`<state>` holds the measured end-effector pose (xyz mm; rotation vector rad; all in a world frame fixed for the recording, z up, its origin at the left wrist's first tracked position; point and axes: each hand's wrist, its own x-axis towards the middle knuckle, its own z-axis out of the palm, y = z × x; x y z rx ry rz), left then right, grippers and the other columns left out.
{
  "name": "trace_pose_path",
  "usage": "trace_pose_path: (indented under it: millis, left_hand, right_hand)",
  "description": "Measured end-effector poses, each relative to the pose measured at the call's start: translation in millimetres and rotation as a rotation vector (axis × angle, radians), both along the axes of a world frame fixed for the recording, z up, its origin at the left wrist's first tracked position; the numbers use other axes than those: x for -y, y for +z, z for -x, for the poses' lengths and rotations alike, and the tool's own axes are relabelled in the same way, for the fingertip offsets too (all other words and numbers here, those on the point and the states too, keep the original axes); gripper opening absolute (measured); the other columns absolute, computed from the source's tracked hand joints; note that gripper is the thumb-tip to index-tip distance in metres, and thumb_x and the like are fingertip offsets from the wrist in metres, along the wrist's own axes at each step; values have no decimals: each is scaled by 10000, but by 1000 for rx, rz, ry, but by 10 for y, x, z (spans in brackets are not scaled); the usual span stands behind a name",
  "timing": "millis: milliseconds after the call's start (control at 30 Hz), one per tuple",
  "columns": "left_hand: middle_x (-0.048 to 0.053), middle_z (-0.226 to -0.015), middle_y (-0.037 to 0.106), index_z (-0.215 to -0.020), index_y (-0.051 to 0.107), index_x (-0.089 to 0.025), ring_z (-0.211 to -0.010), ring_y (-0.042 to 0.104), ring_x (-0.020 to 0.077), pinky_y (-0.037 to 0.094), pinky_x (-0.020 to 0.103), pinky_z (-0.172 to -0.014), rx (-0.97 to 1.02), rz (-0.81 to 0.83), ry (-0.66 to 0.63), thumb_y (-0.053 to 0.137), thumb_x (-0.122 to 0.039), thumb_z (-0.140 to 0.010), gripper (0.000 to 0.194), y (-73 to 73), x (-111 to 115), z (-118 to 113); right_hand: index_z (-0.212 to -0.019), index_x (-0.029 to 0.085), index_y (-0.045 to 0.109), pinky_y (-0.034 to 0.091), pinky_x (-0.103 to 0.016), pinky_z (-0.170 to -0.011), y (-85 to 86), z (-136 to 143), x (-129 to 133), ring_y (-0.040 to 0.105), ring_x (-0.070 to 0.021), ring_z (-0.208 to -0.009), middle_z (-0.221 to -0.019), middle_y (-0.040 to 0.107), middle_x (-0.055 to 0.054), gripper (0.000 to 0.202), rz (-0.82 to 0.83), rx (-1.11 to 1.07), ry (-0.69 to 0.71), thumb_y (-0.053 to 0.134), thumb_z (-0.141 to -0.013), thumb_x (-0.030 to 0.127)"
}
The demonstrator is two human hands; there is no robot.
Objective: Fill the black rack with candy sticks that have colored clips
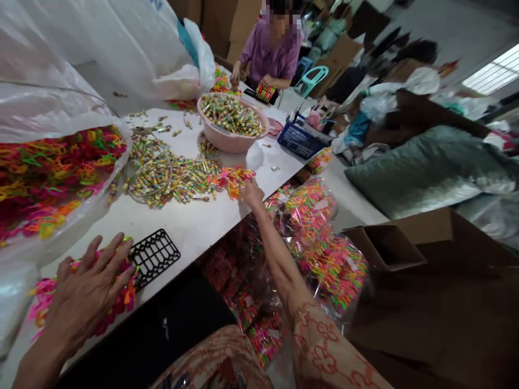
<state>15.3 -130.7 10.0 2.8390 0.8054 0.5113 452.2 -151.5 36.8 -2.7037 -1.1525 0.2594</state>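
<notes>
My left hand lies spread, palm down, on a pile of bright plastic pieces at the table's near left. Beside its fingertips is a black plastic grid, partly under the pieces. Farther off, my right hand touches the right edge of a small heap of pink and orange pieces; its fingers are bent together, and what they hold is too small to make out. Left of that heap spread many small striped tubes, with a clear round rim among them.
A pink basin of tubes and a blue basket stand on the white table. An open bag of bright pieces is at left. Across the table sits a person. Filled clear bags and cardboard boxes are at right.
</notes>
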Motion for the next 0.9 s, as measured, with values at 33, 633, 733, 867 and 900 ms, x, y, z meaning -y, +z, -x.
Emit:
trace_pose_path:
  millis: [33,633,733,867,900]
  left_hand:
    - [-9,-1568,333,-1445,307,-520,-1490,152,341,226,781,-1042,-17,-2,12,349,-149,-862,692,5,-1,-18]
    - [135,-1496,452,-1435,455,-220,-1417,329,377,271,662,-1044,-242,-12,275,235,-361,-977,527,299,91,-313]
    - [132,-1494,456,-1434,453,-239,-1404,349,383,258,666,-1049,-231,-16,252,254,-372,-973,519,292,83,-305]
    - [98,-1502,455,-1471,374,-304,-1419,335,361,216,652,-1086,-210,-10,259,290,-386,-970,515,271,65,-291]
    - [92,-1503,455,-1475,359,-313,-1423,332,352,204,643,-1098,-203,-12,263,300,-390,-969,515,272,67,-285]
  right_hand:
    - [-1202,144,608,471,-343,-897,-28,-5,-3,602,-244,-1102,-1254,601,-157,323,14,-16,28,445,-938,233]
    - [-1029,197,701,457,-325,-837,-155,681,-174,613,-231,-1055,-1300,573,-112,340,171,54,386,419,-863,105]
    - [-950,182,710,444,-303,-800,-103,735,-49,620,-215,-994,-1117,654,-103,300,76,5,430,452,-834,83]
    - [-766,171,676,407,-253,-689,-183,983,163,580,-149,-750,-782,631,-24,103,-138,-334,580,586,-758,123]
    - [-729,170,654,392,-241,-662,-228,1073,198,550,-131,-699,-732,601,-2,64,-184,-434,604,611,-730,122]
